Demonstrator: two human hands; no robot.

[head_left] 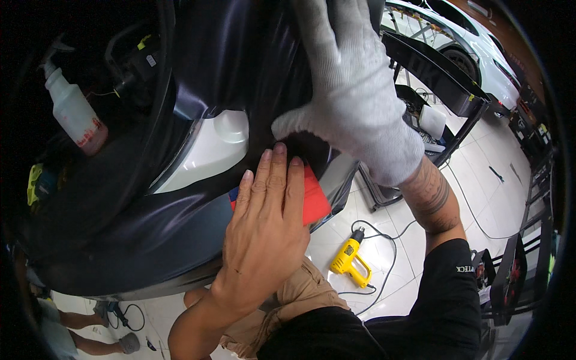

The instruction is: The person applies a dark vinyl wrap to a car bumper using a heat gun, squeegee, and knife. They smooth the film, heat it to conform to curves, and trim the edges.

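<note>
My left hand [264,222], bare, lies with fingers pressed together over a red flat pad [316,199], holding it against dark film on a vehicle's curved panel. My right hand [354,108], in a white knit glove, rests higher on the black glossy film [234,54] with fingers extended and thumb out to the left. A white painted area [210,150] shows through a gap in the film, left of my hands. The far side of the red pad is hidden under my left hand.
A yellow heat gun [348,262] and cables lie on the tiled floor. A spray bottle [75,111] stands at left. A black cart [441,72] and white car [456,30] are at upper right, racks [522,270] at right. Another person's legs [90,336] show lower left.
</note>
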